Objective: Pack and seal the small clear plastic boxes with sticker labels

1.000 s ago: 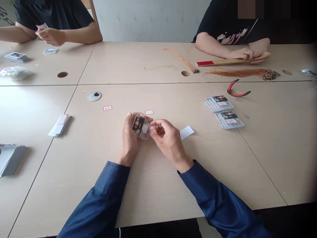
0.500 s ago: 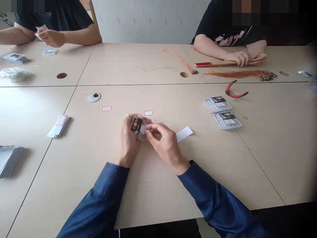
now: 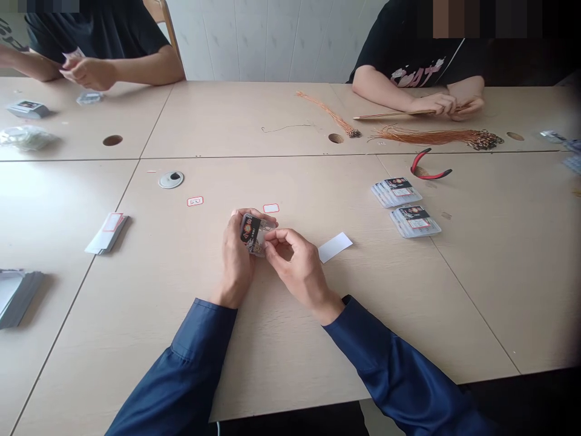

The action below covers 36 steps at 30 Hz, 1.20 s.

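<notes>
Fingers of left hand (image 3: 235,257) curled around a small clear plastic case (image 3: 252,235), black printed card showing through its face. Right hand (image 3: 295,266): thumb and forefinger pinched at the case's right edge, other fingers bent inward; exact contact partly hidden. Case held between both hands, near middle of desk (image 3: 318,345). Navy sleeves (image 3: 195,357) reach both wrists.

Nearby: white paper slip (image 3: 334,247) lying just right of right hand. Red-bordered label (image 3: 271,208) ahead of the case; second red-bordered label (image 3: 195,201) further left, beside round grey desk grommet (image 3: 171,179).

Right of hands: two stacks of packaged cards (image 3: 396,192) (image 3: 414,221), side by side; red-handled pliers (image 3: 429,173) beyond them. Left of hands: bundle of white envelopes (image 3: 106,234); grey stack (image 3: 16,297) at the view's edge.

Far side: co-worker's hands (image 3: 445,105) resting on flat wooden stick (image 3: 385,115), copper wire bundle (image 3: 436,137) just in front. Second co-worker's hand (image 3: 88,72), far left, holding small pale packet (image 3: 72,57).
</notes>
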{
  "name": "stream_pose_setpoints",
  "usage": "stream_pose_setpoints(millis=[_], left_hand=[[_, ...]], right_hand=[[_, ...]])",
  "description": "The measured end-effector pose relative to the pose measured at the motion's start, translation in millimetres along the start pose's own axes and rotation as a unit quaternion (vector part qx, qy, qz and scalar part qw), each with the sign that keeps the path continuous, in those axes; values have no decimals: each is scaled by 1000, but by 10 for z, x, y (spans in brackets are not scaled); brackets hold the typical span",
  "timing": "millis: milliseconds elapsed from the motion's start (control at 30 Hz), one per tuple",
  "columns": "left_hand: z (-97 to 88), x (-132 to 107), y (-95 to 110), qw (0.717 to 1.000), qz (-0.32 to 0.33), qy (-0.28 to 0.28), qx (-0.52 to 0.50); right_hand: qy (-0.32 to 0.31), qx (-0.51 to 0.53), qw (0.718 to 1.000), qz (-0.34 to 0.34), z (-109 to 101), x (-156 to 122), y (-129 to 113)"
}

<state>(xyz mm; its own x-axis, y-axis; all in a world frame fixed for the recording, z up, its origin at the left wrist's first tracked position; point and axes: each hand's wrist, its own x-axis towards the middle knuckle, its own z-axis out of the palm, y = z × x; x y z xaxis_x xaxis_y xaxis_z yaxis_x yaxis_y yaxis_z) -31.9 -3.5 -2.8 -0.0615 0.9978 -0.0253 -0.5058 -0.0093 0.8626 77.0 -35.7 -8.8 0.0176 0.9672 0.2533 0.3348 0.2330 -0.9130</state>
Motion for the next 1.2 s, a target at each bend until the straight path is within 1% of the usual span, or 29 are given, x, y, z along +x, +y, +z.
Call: stream_pose_setpoints(millis=[67,133,233,333,433,533,600,700,800,867,967,1133,1200], left_hand=[[-3,-3,-3,1000,2,6,0],[-8,-7,-4,1000,3,3,5],[-13,-14,-2,1000,4,-4,12],[-12,-18,2,1000,8,-6,16],[-9,-17,5,1000,8,-4,12],[-10,-16,6,1000,8,2,19],[-12,-14,2,999,13,1,30],[-16,-9,-7,999,22,-5,41],[-19,-4,-15,999,18,-3,39],[-21,-1,-16,999,13,-2,30],[-21,-2,-12,1000,17,-3,23],[-19,-6,-5,999,20,-2,45],[-21,-6,-5,999,18,0,44]], right_hand=[[14,-3,1000,2,7,-3,0],[21,-18,1000,-13,10,-5,-1],[12,-28,999,-35,10,-3,-8],[2,-15,1000,-15,7,-1,-8],[16,-8,1000,-4,8,0,3],[23,-24,999,-30,10,2,8],[14,-29,999,-40,8,6,3],[4,-24,1000,-19,2,10,-2],[18,-17,1000,-7,0,12,8],[25,-21,999,-22,2,12,20],[13,-24,998,-50,2,14,29],[6,-17,1000,-15,-8,17,19],[13,-13,1000,-22,-7,18,17]])
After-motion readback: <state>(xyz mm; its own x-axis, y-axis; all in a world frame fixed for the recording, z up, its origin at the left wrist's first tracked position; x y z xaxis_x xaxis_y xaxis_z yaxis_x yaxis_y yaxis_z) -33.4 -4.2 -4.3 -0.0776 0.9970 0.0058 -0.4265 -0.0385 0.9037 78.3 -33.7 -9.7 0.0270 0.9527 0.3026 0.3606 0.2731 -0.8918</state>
